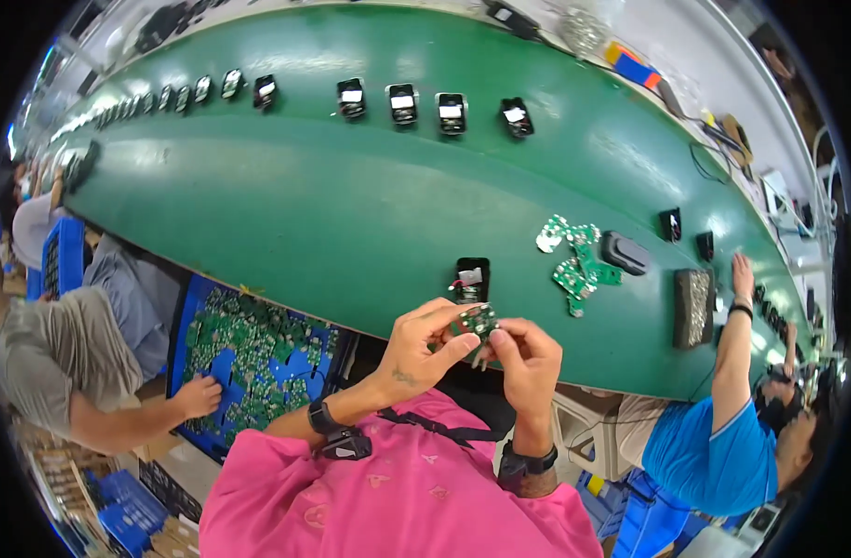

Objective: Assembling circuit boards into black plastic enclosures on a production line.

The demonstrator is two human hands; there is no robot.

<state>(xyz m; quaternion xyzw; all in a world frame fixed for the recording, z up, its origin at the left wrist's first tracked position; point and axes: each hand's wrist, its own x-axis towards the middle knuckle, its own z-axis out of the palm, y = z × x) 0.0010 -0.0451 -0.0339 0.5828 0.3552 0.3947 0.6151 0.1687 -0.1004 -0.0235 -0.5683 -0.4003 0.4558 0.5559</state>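
Note:
Between my two hands, just over the table's near edge, is a small green circuit board (478,320) with pale components. My left hand (424,352) pinches it from the left with thumb and fingers. On its right side, my right hand (525,361) has thumb and forefinger closed on the board's edge; a short pale piece shows below, too small to make out. Right behind the board, an opened black plastic housing (472,277) lies on the green table (351,223), with a red wire and a silvery part inside. The board partly covers its near end.
Loose circuit boards (579,265) lie to the right beside a dark oval case (624,253). A dark block (693,309) stands further right. Black devices (452,113) line the far side. A blue tray (258,363) heaped with boards is at left. Co-workers sit on both sides.

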